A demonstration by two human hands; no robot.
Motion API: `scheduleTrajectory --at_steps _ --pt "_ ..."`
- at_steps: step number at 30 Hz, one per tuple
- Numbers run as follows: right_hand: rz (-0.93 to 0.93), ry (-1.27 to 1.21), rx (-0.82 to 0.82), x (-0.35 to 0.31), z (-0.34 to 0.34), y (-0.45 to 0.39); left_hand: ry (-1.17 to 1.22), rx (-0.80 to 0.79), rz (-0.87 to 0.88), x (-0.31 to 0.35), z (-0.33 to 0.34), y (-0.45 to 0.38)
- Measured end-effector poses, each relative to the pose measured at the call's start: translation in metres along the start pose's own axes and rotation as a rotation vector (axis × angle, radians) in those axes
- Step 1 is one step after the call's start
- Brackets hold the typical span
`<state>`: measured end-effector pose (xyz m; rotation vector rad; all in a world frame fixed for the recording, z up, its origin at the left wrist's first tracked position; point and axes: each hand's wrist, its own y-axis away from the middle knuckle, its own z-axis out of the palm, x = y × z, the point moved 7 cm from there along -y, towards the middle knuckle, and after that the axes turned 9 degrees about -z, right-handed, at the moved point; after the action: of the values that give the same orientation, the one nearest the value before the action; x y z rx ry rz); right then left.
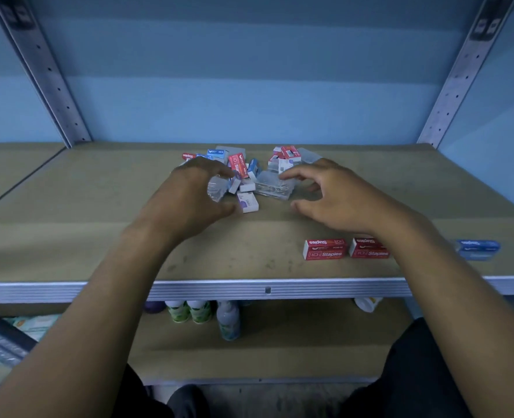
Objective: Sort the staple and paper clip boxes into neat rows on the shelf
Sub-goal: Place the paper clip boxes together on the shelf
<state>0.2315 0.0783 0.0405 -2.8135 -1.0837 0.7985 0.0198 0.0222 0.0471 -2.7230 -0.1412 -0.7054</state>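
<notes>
Head view: our left hand (189,191) and right hand (334,194), fingers spread and holding nothing, flank the jumbled boxes (249,173) at mid-frame. Two red staple boxes (325,249) sit lower right on the shelf (68,236). We should lift one box at a time, matching colour.

A jumbled pile of boxes (243,173) lies on the shelf (98,236) between the left fingers (219,171) and right fingers (291,176); two staple boxes (346,248) sit nearer the edge, right of both.
</notes>
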Motion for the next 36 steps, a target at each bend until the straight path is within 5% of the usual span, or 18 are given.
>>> scheduleTrajectory --at_steps 13,36 --pt "0.064 0.100 -0.079 0.004 0.030 -0.051 -0.062 -0.084 -0.132 -0.047 0.022 -0.037" --pt "0.182 -0.086 0.116 0.012 0.001 -0.031 0.154 0.126 -0.245 -0.026 -0.005 -0.024"
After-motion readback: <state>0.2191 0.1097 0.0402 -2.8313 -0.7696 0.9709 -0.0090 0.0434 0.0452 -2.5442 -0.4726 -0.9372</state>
